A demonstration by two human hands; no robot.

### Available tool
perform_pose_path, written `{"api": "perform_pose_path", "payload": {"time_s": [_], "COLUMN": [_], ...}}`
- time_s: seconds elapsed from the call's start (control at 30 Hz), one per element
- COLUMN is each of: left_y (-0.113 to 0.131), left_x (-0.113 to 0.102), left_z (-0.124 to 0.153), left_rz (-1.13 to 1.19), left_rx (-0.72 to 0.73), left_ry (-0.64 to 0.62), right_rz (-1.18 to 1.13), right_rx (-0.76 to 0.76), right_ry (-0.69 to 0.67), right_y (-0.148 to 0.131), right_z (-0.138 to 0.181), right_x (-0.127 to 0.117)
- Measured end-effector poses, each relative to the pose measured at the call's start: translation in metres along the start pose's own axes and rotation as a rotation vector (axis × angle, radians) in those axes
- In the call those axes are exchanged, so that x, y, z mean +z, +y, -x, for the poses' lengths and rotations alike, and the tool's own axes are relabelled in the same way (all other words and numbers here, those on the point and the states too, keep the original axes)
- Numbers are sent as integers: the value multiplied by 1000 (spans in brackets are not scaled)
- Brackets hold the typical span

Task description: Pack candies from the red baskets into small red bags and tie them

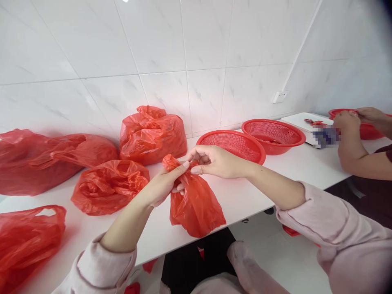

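A small red plastic bag (199, 208) hangs at the table's front edge, its neck gathered between my two hands. My left hand (167, 183) is closed round the twisted neck, thumb on top. From the right, my right hand (211, 161) pinches the same gathered plastic with thumb and fingers. What the bag contains cannot be made out through the plastic. Just behind my right hand stands a red mesh basket (231, 136). Left of my left hand lies an open, crumpled red bag (107, 194).
Further red bags stand along the wall, a full one (153, 134) and a long one (36, 163); another (27, 245) lies front left. A second red basket (272, 132) holds some red pieces. A co-worker's hands (352, 118) are busy at the right, near a white board (298, 119).
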State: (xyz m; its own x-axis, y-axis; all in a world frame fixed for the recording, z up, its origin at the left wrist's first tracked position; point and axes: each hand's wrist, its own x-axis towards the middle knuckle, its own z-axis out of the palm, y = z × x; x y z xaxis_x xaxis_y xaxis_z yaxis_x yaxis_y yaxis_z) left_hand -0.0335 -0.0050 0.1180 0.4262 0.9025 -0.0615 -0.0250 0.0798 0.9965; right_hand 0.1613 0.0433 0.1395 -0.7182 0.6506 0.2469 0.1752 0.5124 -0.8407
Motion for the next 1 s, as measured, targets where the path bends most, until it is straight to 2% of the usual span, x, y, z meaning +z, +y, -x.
{"api": "perform_pose_path", "payload": {"time_s": [0.17, 0.23, 0.3, 0.37, 0.43, 0.5, 0.63, 0.73, 0.8, 0.9, 1.0], "left_y": [-3, -3, -2, -1, -2, -3, -15, -28, -35, -39, -45], "left_x": [-2, -7, -12, -14, -13, -11, -10, -13, -14, -14, -17], "left_z": [-4, -5, -4, -3, -2, -2, -2, -2, -2, 0, 8], "left_rz": [38, 7, -62, -141, -232, -351, -617, -821, -919, -959, -939], "left_rx": [82, 120, 151, 166, 149, 149, 271, 438, 562, 642, 552], "left_ry": [52, 54, 21, -1, 9, 30, 132, 375, 482, 457, 373], "right_rz": [84, 103, 73, 40, -6, -67, -185, -334, -427, -389, -102], "right_rx": [-55, -93, -115, -134, -141, -91, 12, 33, 54, 30, 3], "right_ry": [227, 196, 94, 94, 212, 267, 195, 159, 98, 27, 106], "right_y": [-15, -24, -27, -23, -10, 8, 41, 53, 55, 53, 49], "right_z": [10, 19, 26, 27, 20, 8, -10, -9, -6, 1, 13], "right_x": [5, 9, 14, 19, 24, 29, 45, 55, 58, 54, 47]}}
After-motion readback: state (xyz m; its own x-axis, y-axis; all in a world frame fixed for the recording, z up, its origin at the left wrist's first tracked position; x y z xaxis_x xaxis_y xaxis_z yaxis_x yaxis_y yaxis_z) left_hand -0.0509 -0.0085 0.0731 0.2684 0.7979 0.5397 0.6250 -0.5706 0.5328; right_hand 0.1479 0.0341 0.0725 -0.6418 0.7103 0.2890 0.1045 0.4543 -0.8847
